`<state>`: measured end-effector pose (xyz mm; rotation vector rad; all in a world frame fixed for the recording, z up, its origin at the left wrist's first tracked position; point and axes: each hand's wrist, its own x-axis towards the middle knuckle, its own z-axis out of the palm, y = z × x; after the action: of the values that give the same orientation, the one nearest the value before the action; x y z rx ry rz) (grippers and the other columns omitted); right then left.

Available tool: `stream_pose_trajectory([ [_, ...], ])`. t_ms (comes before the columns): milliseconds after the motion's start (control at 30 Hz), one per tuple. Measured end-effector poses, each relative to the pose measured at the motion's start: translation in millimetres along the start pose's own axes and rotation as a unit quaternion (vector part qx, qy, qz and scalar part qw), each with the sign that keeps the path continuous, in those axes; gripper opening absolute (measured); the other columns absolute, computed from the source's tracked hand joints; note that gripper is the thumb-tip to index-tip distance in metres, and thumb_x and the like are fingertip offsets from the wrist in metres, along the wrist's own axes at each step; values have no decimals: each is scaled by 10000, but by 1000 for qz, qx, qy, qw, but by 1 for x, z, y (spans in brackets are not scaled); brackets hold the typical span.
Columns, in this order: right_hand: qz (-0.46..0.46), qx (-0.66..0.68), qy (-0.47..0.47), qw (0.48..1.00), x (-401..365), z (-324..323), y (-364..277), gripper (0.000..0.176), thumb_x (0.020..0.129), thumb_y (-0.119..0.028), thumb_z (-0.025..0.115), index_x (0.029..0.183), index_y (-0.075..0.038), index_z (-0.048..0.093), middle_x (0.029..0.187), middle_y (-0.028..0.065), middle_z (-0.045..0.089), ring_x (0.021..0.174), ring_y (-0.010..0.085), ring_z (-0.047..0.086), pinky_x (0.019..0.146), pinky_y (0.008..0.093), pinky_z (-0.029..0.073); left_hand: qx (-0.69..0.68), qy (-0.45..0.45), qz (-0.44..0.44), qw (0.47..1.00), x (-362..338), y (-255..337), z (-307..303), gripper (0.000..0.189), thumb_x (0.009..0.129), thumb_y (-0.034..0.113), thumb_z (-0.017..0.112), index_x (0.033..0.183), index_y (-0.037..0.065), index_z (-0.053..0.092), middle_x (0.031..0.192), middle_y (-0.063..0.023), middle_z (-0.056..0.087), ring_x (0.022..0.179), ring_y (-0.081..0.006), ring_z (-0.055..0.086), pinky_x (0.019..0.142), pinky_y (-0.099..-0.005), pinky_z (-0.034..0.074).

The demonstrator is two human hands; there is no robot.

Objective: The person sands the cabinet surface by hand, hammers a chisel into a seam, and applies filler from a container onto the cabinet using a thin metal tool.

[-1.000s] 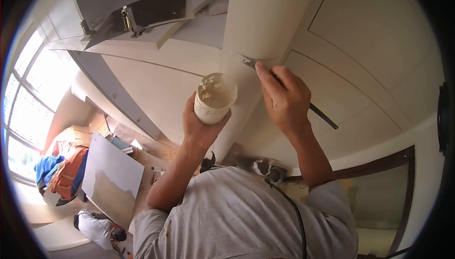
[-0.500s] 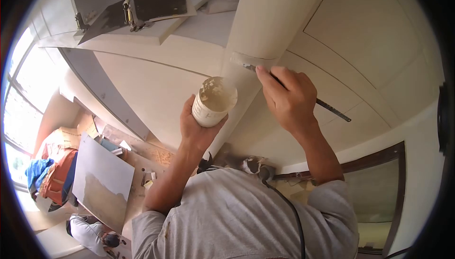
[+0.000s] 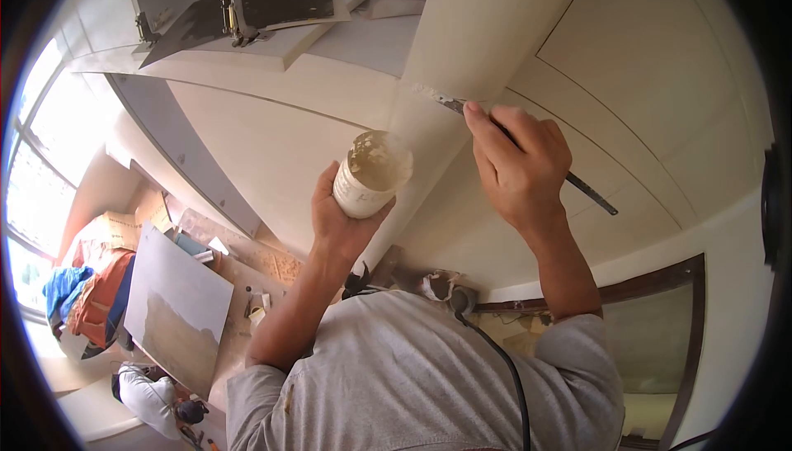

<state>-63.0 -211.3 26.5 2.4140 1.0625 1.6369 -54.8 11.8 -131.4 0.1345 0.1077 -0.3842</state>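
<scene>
My left hand [image 3: 342, 220] is wrapped round a white cup [image 3: 363, 195], tilted so that its inside shows, with pale paste smeared on the walls. In my right hand [image 3: 528, 162] is a thin dark metal blade tool [image 3: 590, 193], its long end sticking out past the back of the hand. The front tip of the tool rests at the surface of a cream rounded panel [image 3: 462, 30], beside a small whitish smear [image 3: 423, 90].
Hinges [image 3: 237, 18] stand on a dark board at the upper left. A grey-patched board [image 3: 177, 311] leans at the lower left, near orange and blue cloths [image 3: 99, 302]. Another person [image 3: 150, 397] is bent low there. A black cable [image 3: 511, 368] crosses my shirt.
My right hand has shifted slightly right and up with the tool. A rough whitish smear now shows at the tool's tip. The cup has barely moved.
</scene>
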Motion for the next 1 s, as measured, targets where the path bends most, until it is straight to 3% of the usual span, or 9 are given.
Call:
stream_pose_trajectory([
  [167,-8,-27,-13,1000,-10,23,6,337,780,-43,808,1110,-101,777,891,-26,635,653,134,578,585,317,397,-29,-26,-15,999,3,-2,-3,472,1069,453,436,1373,131,597,1383,-79,632,1292,-299,580,1100,-513,450],
  [367,3,40,1,999,-12,8,-2,325,798,40,784,1100,-81,790,916,1,668,695,169,593,606,324,415,9,17,10,1000,0,-2,1,469,1070,459,436,1373,139,597,1388,-74,628,1307,-301,569,1108,-522,442],
  [467,23,12,15,1000,-7,16,7,352,766,-32,806,1108,-113,773,945,-11,617,706,159,609,616,334,428,18,20,7,1000,-2,-2,4,472,1070,461,436,1374,138,595,1390,-76,627,1312,-305,567,1113,-522,441],
  [533,22,16,11,1000,-8,22,8,353,763,-34,807,1102,-127,776,963,-5,613,711,168,612,626,336,441,-17,27,8,999,-4,-3,13,354,1052,365,520,1276,132,667,1251,-51,707,1147,-253,667,943,-461,568],
  [700,22,9,-2,1000,-12,27,3,367,749,-40,812,1095,-158,782,1001,12,594,725,185,620,655,348,470,-11,8,3,1000,-5,-2,13,349,1054,360,520,1275,133,667,1252,-49,710,1154,-252,668,941,-459,567],
  [800,23,22,-14,999,-16,21,-4,374,753,-27,805,1109,-137,776,950,17,582,721,181,616,639,345,474,-9,7,4,1000,-5,-1,9,353,1054,362,518,1277,132,666,1252,-50,712,1155,-256,670,943,-460,567],
  [867,96,85,-52,990,-22,18,-9,356,754,-7,794,1094,-112,771,902,22,576,699,181,600,611,337,476,-7,9,5,1000,-4,0,7,357,1053,364,517,1279,131,666,1251,-51,713,1155,-259,671,943,-460,567],
  [1000,60,37,-24,997,-13,20,-4,346,751,20,785,1079,-89,764,864,25,566,681,191,595,585,335,483,-17,-1,-1,1000,-1,1,3,371,1050,371,510,1287,130,666,1259,-55,713,1160,-265,670,947,-464,566],
])
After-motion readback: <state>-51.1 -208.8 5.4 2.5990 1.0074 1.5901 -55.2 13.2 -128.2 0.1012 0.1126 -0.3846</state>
